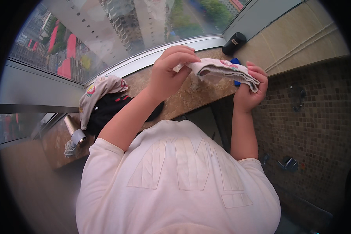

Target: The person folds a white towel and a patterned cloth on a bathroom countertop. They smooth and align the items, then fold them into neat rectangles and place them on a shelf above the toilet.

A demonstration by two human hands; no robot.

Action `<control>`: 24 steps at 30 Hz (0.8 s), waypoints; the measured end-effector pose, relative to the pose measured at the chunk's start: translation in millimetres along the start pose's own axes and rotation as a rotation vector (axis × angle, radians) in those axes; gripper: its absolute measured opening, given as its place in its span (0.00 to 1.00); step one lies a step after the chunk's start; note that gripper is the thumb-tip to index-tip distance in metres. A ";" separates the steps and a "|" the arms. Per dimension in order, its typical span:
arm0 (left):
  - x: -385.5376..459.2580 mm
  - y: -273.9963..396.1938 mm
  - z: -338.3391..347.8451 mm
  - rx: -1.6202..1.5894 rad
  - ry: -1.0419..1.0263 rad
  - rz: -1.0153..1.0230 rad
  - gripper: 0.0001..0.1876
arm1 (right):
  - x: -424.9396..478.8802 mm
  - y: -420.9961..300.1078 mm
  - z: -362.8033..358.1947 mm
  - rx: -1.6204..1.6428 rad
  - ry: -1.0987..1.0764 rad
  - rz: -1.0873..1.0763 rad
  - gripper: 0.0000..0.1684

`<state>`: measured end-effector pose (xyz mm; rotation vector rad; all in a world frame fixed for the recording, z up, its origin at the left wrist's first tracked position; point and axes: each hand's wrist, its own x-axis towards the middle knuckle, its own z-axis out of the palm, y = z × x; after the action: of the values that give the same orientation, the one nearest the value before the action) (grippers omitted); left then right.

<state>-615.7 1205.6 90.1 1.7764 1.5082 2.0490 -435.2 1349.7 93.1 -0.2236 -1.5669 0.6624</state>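
Note:
A light pink printed cloth garment (222, 68) is stretched between my hands above the stone window ledge, its open, gathered-looking edge turned towards me. My left hand (175, 65) pinches its left end between thumb and fingers. At the right end, my right hand (253, 84) grips the edge, fingers behind and thumb in front. Partly behind the cloth, a blue object (237, 83) shows on the ledge; what it is I cannot tell. Left of my left forearm lie a black garment (103, 112) with red marks and a pale printed garment (101, 87) draped over it.
A hair dryer (73, 128) with its cord coiled lies on the ledge (190, 96) at the left. A black cylindrical container (234, 44) is by the window frame's right corner. Twisted cords (298, 46) cross the tiles at the right; a tap handle (289, 163) is on the mosaic wall.

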 end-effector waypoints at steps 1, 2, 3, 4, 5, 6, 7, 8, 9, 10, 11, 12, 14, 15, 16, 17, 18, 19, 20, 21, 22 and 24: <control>-6.8 2.3 -0.2 -0.024 -0.029 -0.023 0.15 | -5.5 1.2 -8.2 0.124 -0.088 0.031 0.12; -15.3 2.1 -2.3 0.005 -0.074 -0.049 0.15 | -13.2 -7.8 -18.1 0.165 -0.157 0.132 0.12; -25.9 0.5 -4.6 0.036 -0.120 -0.076 0.15 | -19.4 -11.0 -26.8 0.123 -0.278 0.159 0.12; -37.1 -1.8 -6.5 0.064 -0.168 -0.101 0.15 | -26.7 -10.6 -35.9 0.077 -0.396 0.187 0.12; -52.5 -5.8 -9.1 0.045 -0.184 -0.207 0.14 | -37.7 -6.8 -41.9 0.133 -0.520 0.307 0.13; -70.9 -12.5 -11.7 0.022 -0.203 -0.312 0.14 | -51.7 -1.7 -47.4 0.185 -0.640 0.429 0.14; -87.8 -18.0 -16.2 0.001 -0.220 -0.419 0.13 | -66.4 0.8 -51.1 0.259 -0.755 0.666 0.13; -102.6 -22.4 -22.5 0.018 -0.291 -0.548 0.12 | -82.2 4.4 -51.6 0.332 -0.861 0.906 0.13; -115.9 -25.9 -30.0 0.031 -0.368 -0.679 0.11 | -97.1 6.7 -46.9 0.362 -0.914 1.080 0.12; -127.6 -29.3 -37.2 0.029 -0.406 -0.752 0.11 | -111.2 8.4 -39.8 0.399 -0.968 1.254 0.13; -137.9 -33.2 -43.4 0.027 -0.445 -0.826 0.10 | -122.4 7.6 -34.9 0.410 -1.020 1.351 0.14; -146.3 -40.0 -48.0 0.028 -0.481 -0.895 0.09 | -131.8 10.1 -31.3 0.421 -1.075 1.442 0.15; -158.8 -53.1 -50.3 -0.080 -0.484 -0.978 0.10 | -146.4 20.1 -29.1 0.403 -1.128 1.463 0.22; -157.0 -56.7 -48.4 -0.151 -0.462 -1.028 0.11 | -143.7 22.9 -28.2 0.413 -1.128 1.525 0.22; -154.1 -61.4 -46.0 -0.224 -0.441 -1.078 0.12 | -140.9 26.4 -27.4 0.421 -1.125 1.588 0.23; -147.8 -70.5 -41.4 -0.275 -0.451 -1.151 0.11 | -140.6 33.5 -27.0 0.372 -1.077 1.530 0.21; -133.3 -73.8 -30.2 -0.435 -0.404 -1.215 0.09 | -153.1 55.3 -32.7 0.302 -1.008 1.558 0.17; -121.2 -81.2 -21.7 -0.363 -0.408 -1.239 0.09 | -144.2 65.0 -29.8 0.192 -0.957 1.537 0.17; -107.6 -90.6 -12.2 -0.290 -0.413 -1.262 0.09 | -134.6 75.6 -26.6 0.084 -0.904 1.514 0.18; -92.2 -102.1 2.3 -0.225 -0.385 -1.196 0.09 | -126.1 89.1 -25.9 -0.026 -0.765 1.383 0.17; -76.6 -113.8 16.7 -0.160 -0.356 -1.130 0.09 | -117.6 103.3 -24.7 -0.131 -0.627 1.246 0.17; -35.8 -126.4 36.1 -0.086 -0.319 -0.819 0.08 | -80.5 118.3 -22.0 -0.327 -0.398 0.997 0.13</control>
<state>-642.5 1273.8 -24.8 1.0887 1.6251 1.3312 -433.1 1409.8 -38.6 -1.2303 -1.9050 1.2604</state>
